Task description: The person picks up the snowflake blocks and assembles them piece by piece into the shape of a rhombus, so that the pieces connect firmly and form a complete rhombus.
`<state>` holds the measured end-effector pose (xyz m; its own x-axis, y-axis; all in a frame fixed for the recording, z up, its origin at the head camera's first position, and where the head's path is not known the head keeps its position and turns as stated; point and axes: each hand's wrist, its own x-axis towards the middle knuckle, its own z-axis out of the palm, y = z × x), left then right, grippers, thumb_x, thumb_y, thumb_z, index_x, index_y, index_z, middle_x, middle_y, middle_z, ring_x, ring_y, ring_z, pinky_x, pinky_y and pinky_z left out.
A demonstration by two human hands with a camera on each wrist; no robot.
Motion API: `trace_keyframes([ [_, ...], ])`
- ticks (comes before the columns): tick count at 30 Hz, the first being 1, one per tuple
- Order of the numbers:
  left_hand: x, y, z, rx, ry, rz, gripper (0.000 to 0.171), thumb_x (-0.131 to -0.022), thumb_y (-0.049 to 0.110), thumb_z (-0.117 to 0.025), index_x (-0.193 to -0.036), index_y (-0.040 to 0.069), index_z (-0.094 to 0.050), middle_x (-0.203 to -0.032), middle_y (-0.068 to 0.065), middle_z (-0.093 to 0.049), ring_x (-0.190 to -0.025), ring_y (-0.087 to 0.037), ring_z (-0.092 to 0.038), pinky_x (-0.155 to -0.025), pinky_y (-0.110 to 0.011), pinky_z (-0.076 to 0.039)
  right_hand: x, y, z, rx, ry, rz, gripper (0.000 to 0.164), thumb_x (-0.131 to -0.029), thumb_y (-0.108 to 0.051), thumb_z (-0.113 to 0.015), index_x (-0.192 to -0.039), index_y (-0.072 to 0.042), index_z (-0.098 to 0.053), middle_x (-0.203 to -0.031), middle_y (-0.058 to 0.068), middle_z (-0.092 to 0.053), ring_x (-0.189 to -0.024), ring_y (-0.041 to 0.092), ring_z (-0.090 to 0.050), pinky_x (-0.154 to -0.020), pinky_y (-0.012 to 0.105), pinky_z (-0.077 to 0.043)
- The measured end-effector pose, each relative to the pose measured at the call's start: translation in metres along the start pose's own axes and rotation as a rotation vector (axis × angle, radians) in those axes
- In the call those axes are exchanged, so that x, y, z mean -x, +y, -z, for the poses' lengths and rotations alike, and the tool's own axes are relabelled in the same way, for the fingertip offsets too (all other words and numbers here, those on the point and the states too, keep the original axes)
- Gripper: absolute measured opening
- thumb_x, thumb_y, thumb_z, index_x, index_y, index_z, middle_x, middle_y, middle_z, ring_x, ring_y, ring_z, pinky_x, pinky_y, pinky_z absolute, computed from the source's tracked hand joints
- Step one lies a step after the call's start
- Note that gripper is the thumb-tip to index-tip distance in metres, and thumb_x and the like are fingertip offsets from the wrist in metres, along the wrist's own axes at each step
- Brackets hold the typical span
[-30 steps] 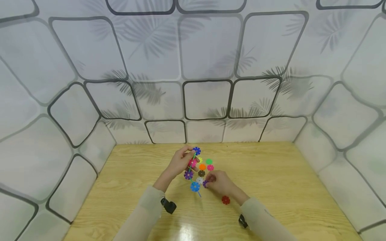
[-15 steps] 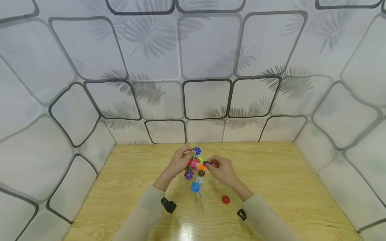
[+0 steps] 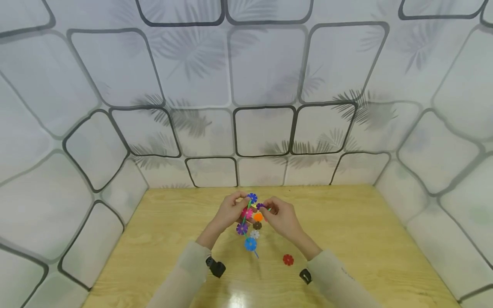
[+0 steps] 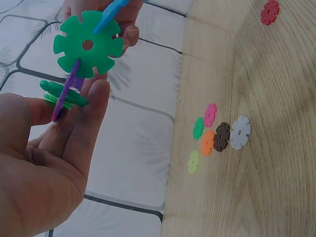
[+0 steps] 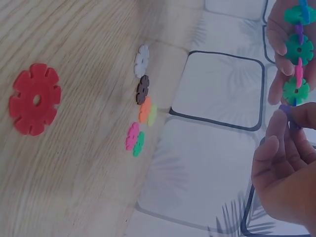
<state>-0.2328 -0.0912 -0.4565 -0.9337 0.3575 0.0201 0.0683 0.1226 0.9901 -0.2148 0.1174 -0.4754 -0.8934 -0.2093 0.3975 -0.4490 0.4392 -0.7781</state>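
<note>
In the head view my left hand (image 3: 227, 214) holds a chain of slotted snowflake discs joined edge to edge. From its top blue disc (image 3: 252, 198) it runs past a pink disc (image 3: 247, 213) and a purple one to a light blue disc (image 3: 250, 244). Green discs (image 4: 69, 44) sit crosswise between these, as the left wrist view shows. My right hand (image 3: 284, 219) pinches a separate purple disc (image 3: 259, 206) between thumb and finger. The right wrist view has this purple disc (image 5: 285, 109) right at the chain's blue end, its far part hidden by fingertips.
On the wooden table (image 3: 173, 239) lie loose discs: white (image 3: 255, 234), brown (image 3: 257, 225), orange (image 3: 258, 217), yellow (image 5: 152, 116), pink (image 5: 132, 136) and green (image 5: 138, 144). A red disc (image 3: 288, 260) lies nearer, beside the right forearm. A patterned wall (image 3: 265, 132) stands behind.
My right hand has moved up and away from beside the white disc, carrying the purple disc to the chain's top end. My left hand has stayed in place with the chain.
</note>
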Motion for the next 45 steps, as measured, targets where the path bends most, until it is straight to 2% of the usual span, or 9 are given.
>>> trace_keyframes([
  [11, 0.000, 0.003, 0.000, -0.034, 0.007, -0.018, 0.027, -0.113, 0.021, -0.051, -0.127, -0.001, -0.059, -0.105, -0.026, -0.079, -0.062, -0.016, -0.077, -0.059, -0.033, -0.065, -0.005, -0.003, -0.005, 0.027, 0.076, 0.072, 0.005, -0.095, -0.009, -0.078, -0.097, -0.008, -0.074, -0.082, 0.002, -0.073, -0.063, 0.005, -0.056, -0.053, 0.021, -0.050],
  [15, -0.001, 0.001, 0.000, -0.039, 0.003, -0.017, 0.027, -0.113, 0.021, -0.051, -0.127, 0.000, -0.059, -0.105, -0.026, -0.078, -0.063, -0.019, -0.078, -0.057, -0.030, -0.064, -0.005, -0.002, -0.007, 0.030, 0.096, 0.098, 0.006, -0.093, -0.006, -0.079, -0.094, -0.007, -0.073, -0.081, 0.003, -0.074, -0.063, 0.004, -0.056, -0.052, 0.021, -0.051],
  [21, -0.001, 0.001, -0.002, -0.073, 0.001, -0.040, 0.028, -0.113, 0.021, -0.052, -0.125, -0.003, -0.058, -0.101, -0.028, -0.078, -0.074, -0.041, -0.078, -0.057, -0.033, -0.064, -0.005, -0.002, -0.010, 0.025, 0.105, 0.118, 0.006, -0.092, -0.004, -0.078, -0.092, -0.007, -0.073, -0.080, 0.002, -0.074, -0.064, 0.004, -0.058, -0.055, 0.021, -0.053],
  [25, -0.002, 0.000, -0.004, -0.096, 0.026, -0.036, 0.026, -0.112, 0.021, -0.054, -0.122, -0.002, -0.060, -0.082, -0.022, -0.078, -0.063, -0.029, -0.077, -0.056, -0.034, -0.064, -0.004, -0.001, -0.011, 0.035, 0.106, 0.137, 0.010, -0.092, -0.002, -0.078, -0.089, -0.008, -0.070, -0.078, 0.002, -0.072, -0.063, 0.003, -0.056, -0.054, 0.020, -0.051],
  [30, -0.003, -0.001, -0.008, -0.100, 0.042, -0.038, 0.022, -0.111, 0.019, -0.055, -0.117, -0.001, -0.061, -0.059, -0.002, -0.067, -0.052, -0.010, -0.069, -0.053, -0.029, -0.062, -0.002, -0.001, -0.012, 0.042, 0.112, 0.167, 0.013, -0.092, 0.001, -0.077, -0.088, -0.007, -0.068, -0.075, 0.004, -0.071, -0.060, 0.001, -0.052, -0.050, 0.018, -0.047],
  [34, -0.002, 0.000, -0.009, -0.105, 0.052, -0.050, 0.022, -0.111, 0.019, -0.055, -0.116, -0.001, -0.062, -0.058, -0.003, -0.067, -0.052, -0.011, -0.068, -0.053, -0.028, -0.062, -0.002, 0.000, -0.013, 0.043, 0.128, 0.211, 0.013, -0.092, 0.003, -0.076, -0.088, -0.005, -0.068, -0.076, 0.006, -0.071, -0.060, 0.001, -0.053, -0.051, 0.016, -0.046],
  [39, -0.001, 0.003, -0.010, -0.086, 0.041, -0.065, 0.024, -0.111, 0.019, -0.055, -0.118, -0.003, -0.063, -0.069, -0.016, -0.074, -0.059, -0.024, -0.074, -0.055, -0.031, -0.064, -0.003, 0.001, -0.013, 0.064, 0.148, 0.281, 0.014, -0.092, 0.006, -0.075, -0.088, -0.004, -0.066, -0.074, 0.007, -0.069, -0.059, 0.001, -0.051, -0.049, 0.014, -0.044],
  [42, -0.001, 0.004, -0.010, -0.080, 0.035, -0.063, 0.024, -0.111, 0.020, -0.055, -0.119, -0.001, -0.062, -0.070, -0.015, -0.074, -0.062, -0.029, -0.075, -0.056, -0.032, -0.064, -0.004, -0.001, -0.013, 0.073, 0.158, 0.309, 0.013, -0.093, 0.005, -0.075, -0.089, -0.004, -0.066, -0.074, 0.007, -0.067, -0.059, 0.001, -0.049, -0.049, 0.015, -0.043],
  [45, -0.002, 0.004, -0.008, -0.080, 0.047, -0.054, 0.024, -0.111, 0.022, -0.055, -0.121, 0.000, -0.062, -0.073, -0.014, -0.075, -0.058, -0.022, -0.074, -0.056, -0.032, -0.064, -0.006, -0.004, -0.013, 0.093, 0.159, 0.310, 0.013, -0.093, 0.003, -0.076, -0.089, -0.004, -0.066, -0.075, 0.007, -0.067, -0.060, 0.003, -0.048, -0.050, 0.017, -0.044],
])
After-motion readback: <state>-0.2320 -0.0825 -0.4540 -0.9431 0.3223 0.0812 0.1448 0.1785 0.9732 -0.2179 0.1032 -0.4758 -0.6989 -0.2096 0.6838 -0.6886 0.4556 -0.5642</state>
